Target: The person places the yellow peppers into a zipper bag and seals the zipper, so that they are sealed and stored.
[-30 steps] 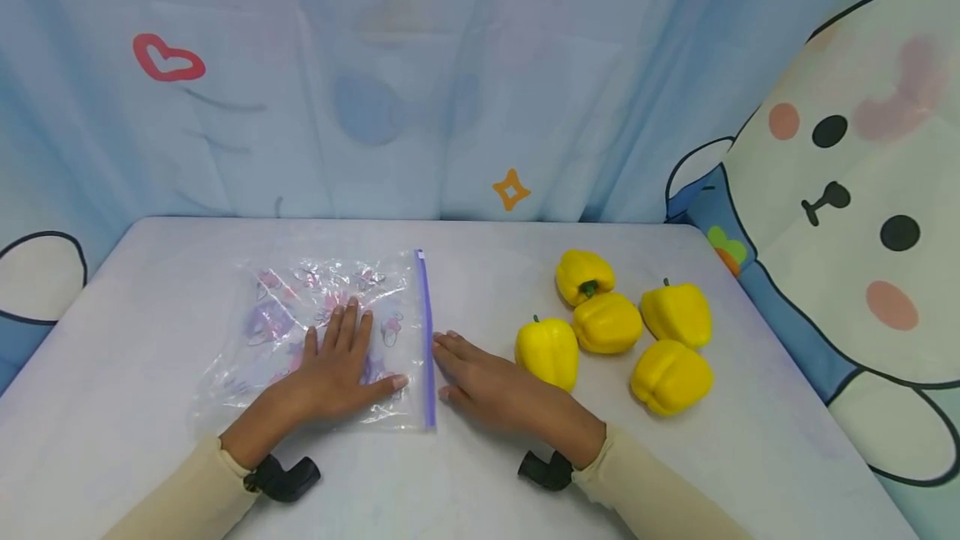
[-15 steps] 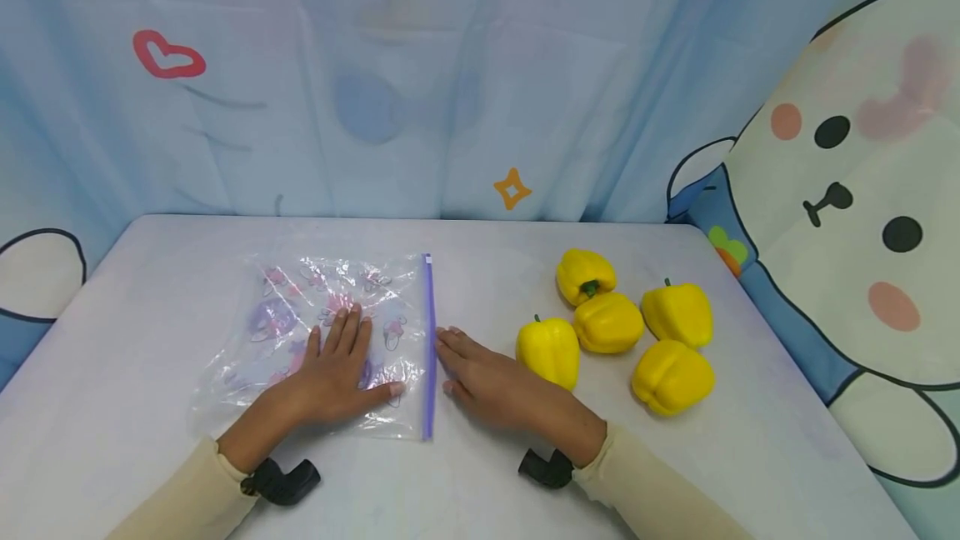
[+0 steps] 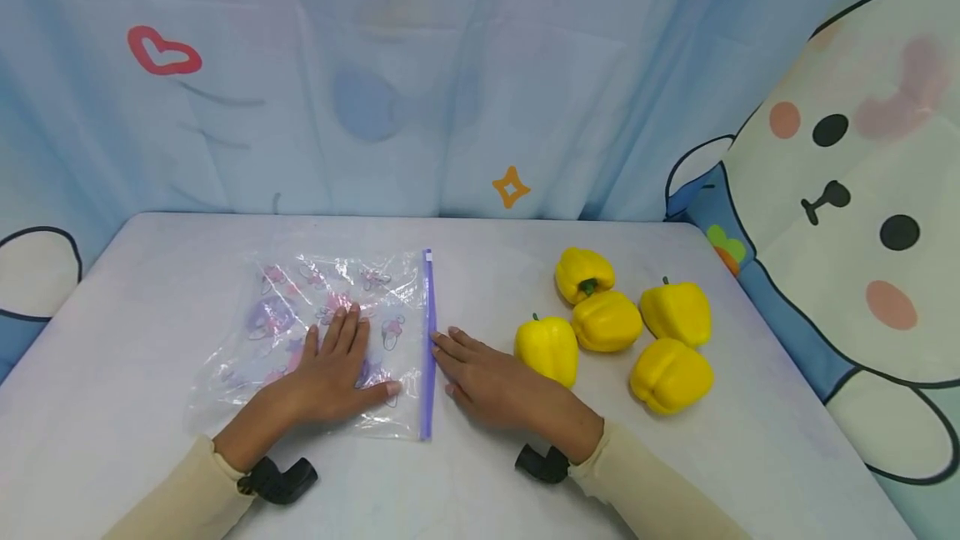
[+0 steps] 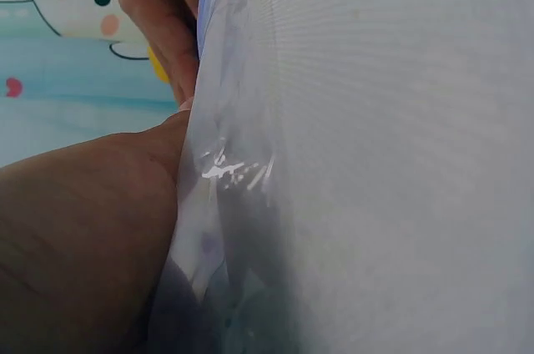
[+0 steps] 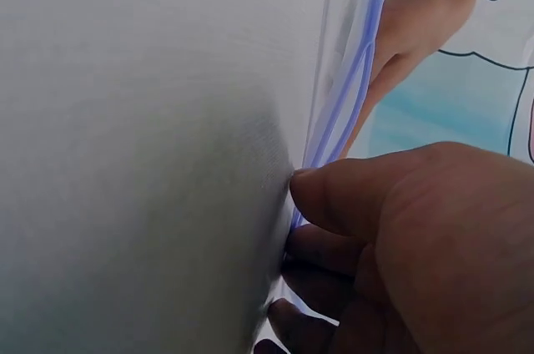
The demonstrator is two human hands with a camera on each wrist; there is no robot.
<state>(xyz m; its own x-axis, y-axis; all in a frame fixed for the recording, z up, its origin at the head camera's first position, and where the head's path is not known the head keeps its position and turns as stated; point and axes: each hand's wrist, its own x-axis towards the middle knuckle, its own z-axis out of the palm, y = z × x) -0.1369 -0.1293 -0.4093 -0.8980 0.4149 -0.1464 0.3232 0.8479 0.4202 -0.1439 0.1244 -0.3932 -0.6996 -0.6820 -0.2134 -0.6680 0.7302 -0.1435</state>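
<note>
A clear zip-lock bag with pink and purple prints lies flat on the table, its purple zip edge facing right. My left hand rests flat on it, fingers spread and thumb pointing toward the zip. Just right of the zip edge is my right hand, palm down, its fingertips at or against the purple strip. In the right wrist view, the thumb and fingertips meet the white surface beside the purple zip. Whether the bag's mouth is sealed I cannot tell.
Several yellow bell peppers stand grouped on the right of the white table; one is close behind my right hand. A patterned blue curtain hangs behind the table's far edge.
The bag's zip edge has shifted slightly right and now lies straighter, its near end a little closer to me. Both hands have stayed almost still; the peppers have not moved.
</note>
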